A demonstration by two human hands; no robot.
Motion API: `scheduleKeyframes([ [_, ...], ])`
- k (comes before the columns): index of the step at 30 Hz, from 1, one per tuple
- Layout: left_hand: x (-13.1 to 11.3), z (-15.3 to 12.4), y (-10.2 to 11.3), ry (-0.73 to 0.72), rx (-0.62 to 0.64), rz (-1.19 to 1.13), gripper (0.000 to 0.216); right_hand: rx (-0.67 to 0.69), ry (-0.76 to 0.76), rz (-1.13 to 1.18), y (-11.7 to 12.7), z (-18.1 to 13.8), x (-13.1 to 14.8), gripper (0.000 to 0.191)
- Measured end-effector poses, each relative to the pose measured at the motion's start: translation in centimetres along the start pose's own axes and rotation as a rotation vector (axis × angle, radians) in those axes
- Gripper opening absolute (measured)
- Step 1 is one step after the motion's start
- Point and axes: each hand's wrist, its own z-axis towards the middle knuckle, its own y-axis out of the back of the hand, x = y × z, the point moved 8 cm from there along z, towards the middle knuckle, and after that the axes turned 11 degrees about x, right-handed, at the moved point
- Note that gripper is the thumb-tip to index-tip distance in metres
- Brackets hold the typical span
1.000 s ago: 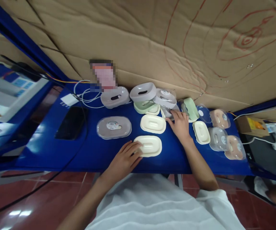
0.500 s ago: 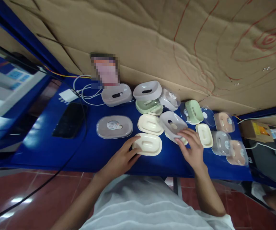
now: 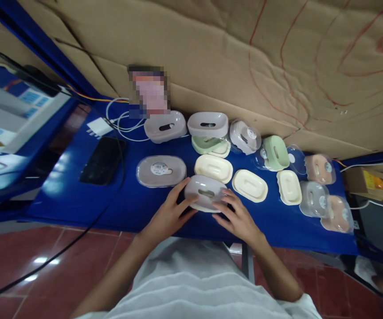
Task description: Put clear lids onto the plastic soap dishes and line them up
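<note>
A greyish-lilac soap dish point(image 3: 200, 184) with a slot in its floor sits over a cream tray, whose edge shows beneath it near the table's front. My left hand point(image 3: 171, 212) grips the left end, thumb low and fingers over the rim. At the right end, my right hand point(image 3: 240, 217) is closed on the same dish. Just behind lies a cream tray point(image 3: 213, 167). Another cream tray point(image 3: 249, 185) is to the right, its surface bare. On the left is a lilac soap dish under a clear lid point(image 3: 161, 170) with a round label.
Along the cardboard wall stand two lilac dishes point(image 3: 165, 127) point(image 3: 208, 125). Green dishes point(image 3: 275, 153), a cream tray point(image 3: 289, 187) and peach dishes point(image 3: 320, 168) under clear covers are rightward. A black phone point(image 3: 101, 161), white charger point(image 3: 99, 126) and black cable point(image 3: 108, 210) lie left.
The lilac soap dish has moved left from a cream tray at the right onto the cream tray by my left hand. My right hand has come leftward with it.
</note>
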Motion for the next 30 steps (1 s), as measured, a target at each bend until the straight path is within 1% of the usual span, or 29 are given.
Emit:
scheduleKeyframes([
  [2, -0.2, 0.0, 0.2, -0.03, -0.03, 0.035, 0.037, 0.021, 0.008, -0.041, -0.5, 0.2, 0.1, 0.042],
  [4, -0.4, 0.0, 0.2, -0.052, -0.023, 0.047, 0.033, 0.029, 0.009, -0.06, -0.8, 0.1, 0.1, 0.043],
  [10, -1.1, 0.4, -0.1, -0.096, 0.028, 0.094, 0.032, 0.031, -0.025, -0.057, -0.7, -0.5, -0.3, 0.037],
  [15, -1.4, 0.4, -0.3, -0.13, 0.059, 0.112, 0.028, 0.011, -0.021, -0.099, -0.8, -0.8, 0.1, 0.035],
  [17, -1.3, 0.4, -0.4, -0.127, 0.062, 0.109, 0.028, 0.029, -0.005, -0.101, -0.4, -0.9, 0.0, 0.035],
  [19, -1.2, 0.4, -0.5, -0.119, 0.07, 0.105, 0.028, 0.025, -0.015, -0.125, 0.8, -0.9, -0.9, 0.036],
  [20, -1.1, 0.5, -0.5, -0.115, 0.075, 0.103, 0.028, 0.006, -0.045, -0.155, 1.8, -0.8, -1.8, 0.036],
  [22, -1.1, 0.6, -0.6, -0.108, 0.086, 0.097, 0.03, -0.04, -0.173, -0.244, 4.1, -0.7, -4.5, 0.038],
  [25, -1.0, 0.6, -0.7, -0.097, 0.1, 0.088, 0.031, -0.044, -0.464, -0.397, 6.5, -0.5, -9.5, 0.046],
  [27, -1.0, 0.5, -0.7, -0.091, 0.101, 0.086, 0.03, -0.032, -0.655, -0.482, 7.0, -0.5, -12.1, 0.054],
  [28, -0.9, 0.5, -0.7, -0.088, 0.096, 0.086, 0.03, -0.035, -0.726, -0.51, 7.0, -0.5, -13.0, 0.058],
  [30, -0.9, 0.3, -0.6, -0.081, 0.085, 0.081, 0.031, -0.058, -0.804, -0.532, 6.7, -0.6, -13.8, 0.062],
])
